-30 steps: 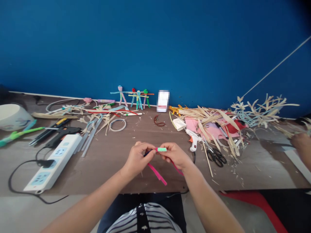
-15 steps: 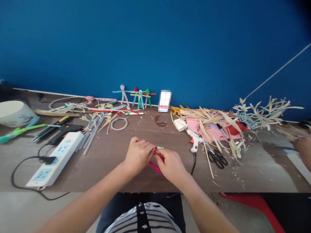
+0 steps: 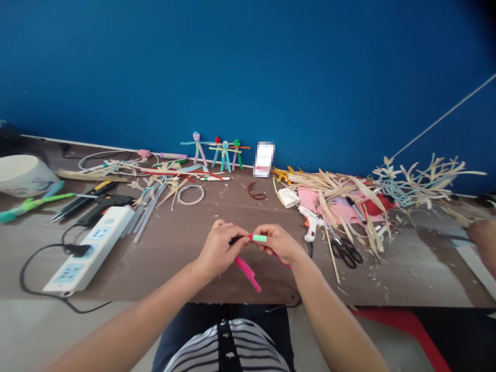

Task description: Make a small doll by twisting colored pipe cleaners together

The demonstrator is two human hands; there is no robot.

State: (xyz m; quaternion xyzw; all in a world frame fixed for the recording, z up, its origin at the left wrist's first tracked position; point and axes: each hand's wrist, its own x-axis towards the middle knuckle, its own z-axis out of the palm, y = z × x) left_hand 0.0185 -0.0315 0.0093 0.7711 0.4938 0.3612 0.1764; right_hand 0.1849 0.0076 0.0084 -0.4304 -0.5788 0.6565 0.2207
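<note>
My left hand (image 3: 220,251) and my right hand (image 3: 278,244) meet above the brown tabletop (image 3: 155,271), fingers closed on a small pipe-cleaner piece. A mint-green pipe-cleaner section (image 3: 259,238) shows at my right fingertips. A dark pipe-cleaner end (image 3: 235,241) runs into my left fingers. Below them hangs a bright pink pipe-cleaner strand (image 3: 247,273), and another pink end (image 3: 282,260) shows under my right hand. My fingers hide the join between these pieces.
A white power strip (image 3: 89,249) with black cable lies left, near a black glue gun (image 3: 104,202). Right are a white glue gun (image 3: 310,223), black scissors (image 3: 346,252) and heaped straw strips (image 3: 329,188). Pipe-cleaner figures (image 3: 219,153) stand by the blue wall. A co-worker's hand (image 3: 482,237) is at far right.
My hands have moved slightly apart and the mint-green section shows fully again. The pink strand now hangs lower and is more visible beneath my hands.
</note>
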